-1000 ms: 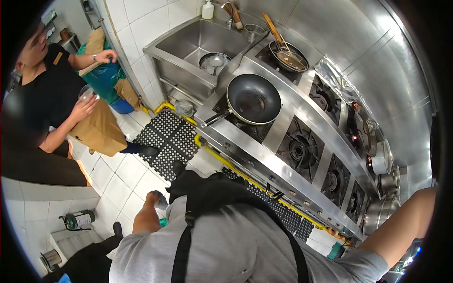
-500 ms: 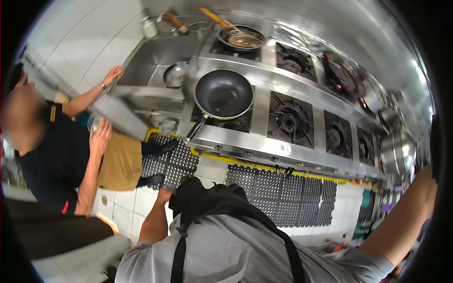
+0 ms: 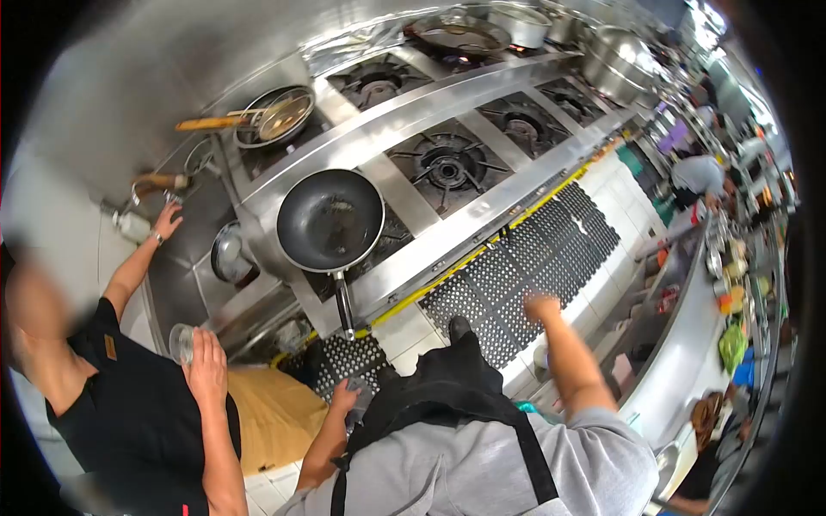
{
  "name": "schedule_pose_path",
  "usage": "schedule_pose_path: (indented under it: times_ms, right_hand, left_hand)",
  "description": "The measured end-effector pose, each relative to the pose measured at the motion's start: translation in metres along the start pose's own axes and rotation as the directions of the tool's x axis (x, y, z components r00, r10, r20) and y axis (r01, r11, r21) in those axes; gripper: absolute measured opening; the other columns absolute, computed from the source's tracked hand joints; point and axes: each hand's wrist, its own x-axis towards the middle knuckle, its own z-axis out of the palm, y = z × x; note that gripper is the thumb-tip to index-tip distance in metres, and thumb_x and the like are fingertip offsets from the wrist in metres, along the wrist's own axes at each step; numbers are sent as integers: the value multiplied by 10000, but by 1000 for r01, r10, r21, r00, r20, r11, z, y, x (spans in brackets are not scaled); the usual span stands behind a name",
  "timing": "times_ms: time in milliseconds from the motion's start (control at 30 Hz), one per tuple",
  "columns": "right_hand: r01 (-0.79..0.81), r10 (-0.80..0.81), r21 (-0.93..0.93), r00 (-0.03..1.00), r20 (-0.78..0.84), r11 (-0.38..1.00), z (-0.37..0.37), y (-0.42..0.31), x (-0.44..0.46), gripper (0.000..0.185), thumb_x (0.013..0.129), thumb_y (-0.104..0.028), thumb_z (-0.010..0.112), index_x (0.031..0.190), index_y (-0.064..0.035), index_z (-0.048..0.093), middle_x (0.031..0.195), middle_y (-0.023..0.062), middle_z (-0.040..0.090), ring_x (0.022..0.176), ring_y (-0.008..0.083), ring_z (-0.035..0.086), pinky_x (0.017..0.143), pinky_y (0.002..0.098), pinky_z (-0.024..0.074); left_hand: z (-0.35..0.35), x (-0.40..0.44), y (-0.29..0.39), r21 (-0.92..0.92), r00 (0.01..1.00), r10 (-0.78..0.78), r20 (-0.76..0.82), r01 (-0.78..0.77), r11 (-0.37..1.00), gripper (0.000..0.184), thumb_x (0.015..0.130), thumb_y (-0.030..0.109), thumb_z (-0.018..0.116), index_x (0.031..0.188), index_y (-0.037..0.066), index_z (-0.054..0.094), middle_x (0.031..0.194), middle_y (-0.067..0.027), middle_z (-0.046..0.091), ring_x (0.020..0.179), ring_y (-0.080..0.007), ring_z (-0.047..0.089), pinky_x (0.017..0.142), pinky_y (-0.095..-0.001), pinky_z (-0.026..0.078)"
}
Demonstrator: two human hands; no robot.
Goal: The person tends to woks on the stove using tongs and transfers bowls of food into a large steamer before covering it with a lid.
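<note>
My left hand (image 3: 346, 397) is low beside my apron, fingers closed round a clear, see-through container (image 3: 360, 402), partly hidden. My right hand (image 3: 542, 307) hangs over the black floor mat, smeared by motion, so its fingers cannot be made out. In front of me a black wok-shaped frying pan (image 3: 330, 222) rests on a near burner, its handle pointing towards me. A little dark liquid or oil shows in its bottom. Neither hand touches the pan.
A co-worker (image 3: 112, 378) stands close on my left, one hand reaching over the sink (image 3: 185, 249), the other holding a clear cup (image 3: 181, 344). Behind stand a pan with strainers (image 3: 288, 116) and a dark wok (image 3: 456, 36). A counter (image 3: 688, 344) runs along the right.
My view has turned right, bringing the counter into sight. My right arm has come down from the far right to over the mat. The co-worker's hand has moved further over the sink.
</note>
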Motion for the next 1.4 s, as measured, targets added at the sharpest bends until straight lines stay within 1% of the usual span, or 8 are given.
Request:
schedule_pose_path:
  times_ms: [33,133,333,900,1167,1233,1300,1400]
  right_hand:
    - [405,-291,-306,888,356,862,138,40,23,573,829,-441,571,1290,-113,482,1178,154,579,1032,327,576,945,445,419]
    - [-599,207,784,797,567,161,243,-3,-158,638,814,-516,554,1177,6,520,1061,193,616,633,301,652,548,442,535]
    - [-848,243,511,529,813,140,379,-3,-288,422,852,-388,531,883,25,615,779,136,641,651,238,639,514,414,518]
    - [-85,710,969,666,229,-233,203,197,-129,248,858,-209,596,990,1,590,725,75,611,609,152,582,535,287,484]
    - [-248,783,962,619,66,115,422,163,-190,236,858,-245,550,889,-17,606,710,94,621,531,188,597,456,307,485]
    - [-218,635,783,480,606,-583,316,124,-223,239,851,-234,540,900,-10,606,736,110,630,540,210,613,453,324,494]
    - [-247,735,968,665,132,51,460,82,-213,243,840,-224,528,779,-1,603,653,128,611,505,225,604,438,361,494]
    - [-79,555,594,273,786,-801,316,35,-232,230,837,-213,534,848,6,604,675,144,615,522,236,614,444,375,510]
  left_hand:
    - [-13,-3,2,19,999,24,21,-24,1000,553,704,320,719,1165,57,563,1094,-174,618,1012,-306,596,872,-374,462]
    - [-25,-4,0,30,989,46,138,-51,998,546,699,281,729,1171,64,562,1104,-175,610,1020,-305,589,868,-368,462]
    - [14,66,31,430,869,231,438,-428,795,474,729,310,689,1139,101,574,1100,-152,614,1004,-313,590,844,-379,464]
    - [163,55,712,526,55,997,-53,-847,74,512,691,34,580,1197,88,523,1221,-166,529,1128,-355,482,922,-403,401]
    - [242,98,764,841,687,543,483,-536,-71,757,804,673,419,1246,62,493,1193,-168,573,1109,-325,544,986,-499,340]
    - [236,87,782,820,676,499,542,-556,-137,696,809,622,472,1215,58,507,1081,-181,626,997,-333,606,951,-500,370]
    - [245,80,773,778,497,692,523,-611,-149,582,807,543,537,1151,74,550,1038,-186,638,960,-327,620,932,-493,380]
    - [291,40,757,628,428,672,604,-775,-69,477,799,464,575,1082,80,591,982,-189,649,917,-349,625,856,-464,441]
